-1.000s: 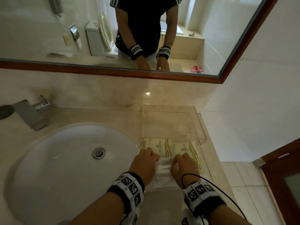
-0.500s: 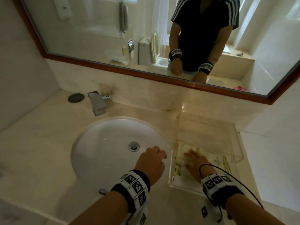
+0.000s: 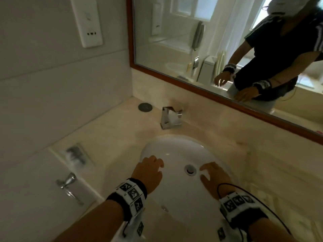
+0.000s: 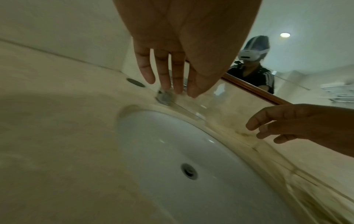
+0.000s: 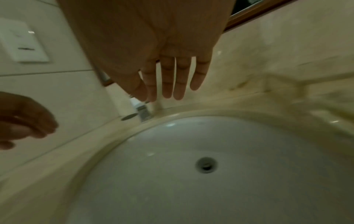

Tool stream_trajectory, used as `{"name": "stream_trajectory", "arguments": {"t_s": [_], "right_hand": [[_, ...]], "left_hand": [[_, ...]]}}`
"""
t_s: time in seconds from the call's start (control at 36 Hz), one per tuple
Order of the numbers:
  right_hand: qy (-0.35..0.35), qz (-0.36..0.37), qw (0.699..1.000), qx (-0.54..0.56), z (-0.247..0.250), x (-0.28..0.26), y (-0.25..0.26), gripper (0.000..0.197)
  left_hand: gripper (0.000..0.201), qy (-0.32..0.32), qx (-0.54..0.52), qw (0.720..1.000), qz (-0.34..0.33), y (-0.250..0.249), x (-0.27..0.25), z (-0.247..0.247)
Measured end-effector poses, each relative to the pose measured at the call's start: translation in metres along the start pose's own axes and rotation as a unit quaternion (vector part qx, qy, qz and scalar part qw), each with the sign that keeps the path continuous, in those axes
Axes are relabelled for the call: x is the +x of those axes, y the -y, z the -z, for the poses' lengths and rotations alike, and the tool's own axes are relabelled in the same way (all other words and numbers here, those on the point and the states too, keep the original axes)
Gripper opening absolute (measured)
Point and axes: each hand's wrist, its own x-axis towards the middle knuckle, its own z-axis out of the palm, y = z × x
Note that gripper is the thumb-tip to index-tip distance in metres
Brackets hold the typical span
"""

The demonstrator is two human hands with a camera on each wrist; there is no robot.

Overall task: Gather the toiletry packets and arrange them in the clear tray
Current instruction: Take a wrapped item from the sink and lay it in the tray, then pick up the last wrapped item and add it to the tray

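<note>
Both of my hands hover over the white sink basin [image 3: 174, 151] and hold nothing. My left hand [image 3: 150, 169] is over the basin's left part, fingers relaxed and slightly spread [image 4: 172, 72]. My right hand [image 3: 212, 173] hangs just right of the drain [image 3: 190, 169], fingers straight [image 5: 172, 81]. A blurred packet with dark print [image 3: 76, 155] lies on the counter at the far left, by the wall. The clear tray and the packets in it are out of view to the right.
A chrome faucet [image 3: 170, 117] stands behind the basin, with a dark round plug [image 3: 145, 107] to its left. A mirror with a wooden frame [image 3: 218, 95] runs along the back wall. A chrome handle [image 3: 67, 182] sticks out below the counter edge at left.
My view has swung left, away from the tray. Both hands left the packets in the tray and moved left over the sink, now empty.
</note>
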Motion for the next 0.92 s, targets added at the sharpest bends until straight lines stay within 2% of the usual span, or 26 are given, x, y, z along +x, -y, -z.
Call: {"name": "stream_trajectory", "arguments": {"t_s": [0.19, 0.39, 0.56, 0.67, 0.72, 0.81, 0.92], "right_hand": [[0.115, 0.099, 0.987, 0.045, -0.062, 0.045, 0.172, 0.024], [0.182, 0.123, 0.974, 0.053, -0.119, 0.078, 0.301, 0.029], [0.249, 0.065, 0.966, 0.026, -0.155, 0.101, 0.363, 0.049], [0.247, 0.027, 0.969, 0.011, -0.176, 0.110, 0.383, 0.047], [0.262, 0.012, 0.965, 0.019, -0.181, 0.114, 0.384, 0.044], [0.285, 0.006, 0.958, 0.036, -0.175, 0.118, 0.379, 0.035], [0.262, -0.039, 0.959, 0.098, -0.146, 0.114, 0.343, 0.022]], "left_hand": [[0.027, 0.001, 0.020, 0.994, 0.108, 0.138, -0.015, 0.044], [0.032, 0.015, -0.010, 0.983, 0.185, 0.248, -0.020, 0.072], [0.045, 0.028, -0.031, 0.974, 0.222, 0.306, -0.015, 0.072], [0.050, 0.049, -0.050, 0.974, 0.215, 0.328, -0.009, 0.065], [0.055, 0.050, -0.060, 0.976, 0.204, 0.331, -0.004, 0.064], [0.061, 0.057, -0.023, 0.980, 0.191, 0.327, 0.003, 0.068], [0.042, 0.047, -0.055, 0.984, 0.161, 0.299, 0.016, 0.073]]}}
